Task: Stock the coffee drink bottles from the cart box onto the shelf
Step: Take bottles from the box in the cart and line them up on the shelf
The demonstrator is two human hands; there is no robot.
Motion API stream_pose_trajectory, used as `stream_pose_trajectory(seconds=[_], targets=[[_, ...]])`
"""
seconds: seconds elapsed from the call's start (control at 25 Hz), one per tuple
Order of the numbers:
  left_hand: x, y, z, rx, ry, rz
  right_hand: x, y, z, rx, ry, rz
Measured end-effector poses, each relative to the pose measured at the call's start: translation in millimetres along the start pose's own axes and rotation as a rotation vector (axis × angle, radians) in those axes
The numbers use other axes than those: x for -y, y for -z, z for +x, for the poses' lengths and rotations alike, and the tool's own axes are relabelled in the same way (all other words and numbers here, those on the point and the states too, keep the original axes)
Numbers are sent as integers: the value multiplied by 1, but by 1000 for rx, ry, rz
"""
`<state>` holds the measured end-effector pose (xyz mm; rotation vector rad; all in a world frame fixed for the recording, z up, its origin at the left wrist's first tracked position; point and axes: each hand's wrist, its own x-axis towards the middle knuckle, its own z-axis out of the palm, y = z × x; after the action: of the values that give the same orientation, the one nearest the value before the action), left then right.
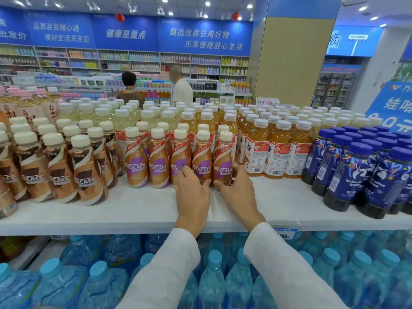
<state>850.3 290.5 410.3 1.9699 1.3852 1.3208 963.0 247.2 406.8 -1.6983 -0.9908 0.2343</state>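
Purple-labelled Nescafe coffee bottles with cream caps stand in a front row on the white shelf [138, 210]. My left hand [193, 192] curls round the base of the second bottle from the right [201, 156]. Around the rightmost bottle [223, 159], my right hand [237, 189] wraps thumb and fingers low down. Both bottles stand upright on the shelf, next to each other. The cart box is out of view.
Brown-labelled Nescafe bottles [87, 170] fill the shelf to the left, orange tea bottles [276, 150] and dark blue coffee bottles [354, 175] stand to the right. Bare shelf lies in front of the row. Blue water bottles [214, 282] sit below. Two people [181, 90] stand in the far aisle.
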Motion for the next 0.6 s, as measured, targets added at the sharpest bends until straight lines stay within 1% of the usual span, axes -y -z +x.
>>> stream_pose_trajectory(seconds=[0.6], targets=[[-2,1,1,29,32,-32,-1,-3,0,-19,7,-5]])
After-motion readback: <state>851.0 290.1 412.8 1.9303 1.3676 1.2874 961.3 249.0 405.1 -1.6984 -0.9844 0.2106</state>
